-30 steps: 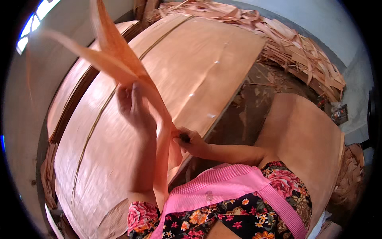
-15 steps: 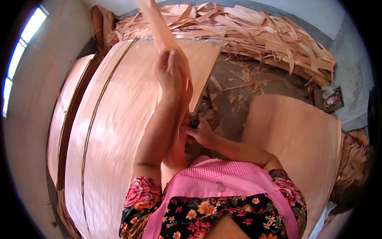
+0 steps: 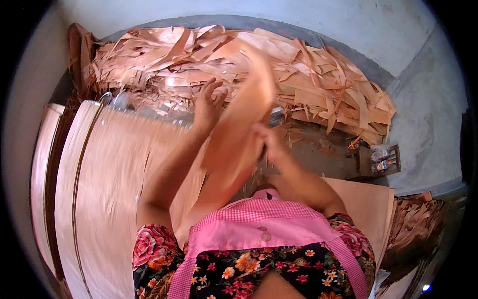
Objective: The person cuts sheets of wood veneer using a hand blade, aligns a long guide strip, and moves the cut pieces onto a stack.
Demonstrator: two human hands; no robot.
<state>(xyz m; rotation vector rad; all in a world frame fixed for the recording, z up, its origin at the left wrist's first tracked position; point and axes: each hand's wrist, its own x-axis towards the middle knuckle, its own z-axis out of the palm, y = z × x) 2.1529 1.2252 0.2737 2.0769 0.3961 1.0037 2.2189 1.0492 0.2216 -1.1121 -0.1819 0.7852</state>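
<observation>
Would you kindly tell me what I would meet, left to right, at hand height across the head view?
Thin cord, left hand, raised tan sheet, right hand, small brown box.

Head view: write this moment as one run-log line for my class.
left hand: open, beside veneer sheet; right hand: closed around blurred tool; veneer sheet: between hands, blurred; scrap pile: along far wall

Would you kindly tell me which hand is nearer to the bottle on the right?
Right: the right hand is left of the bottle; the left hand is farther left.
</observation>
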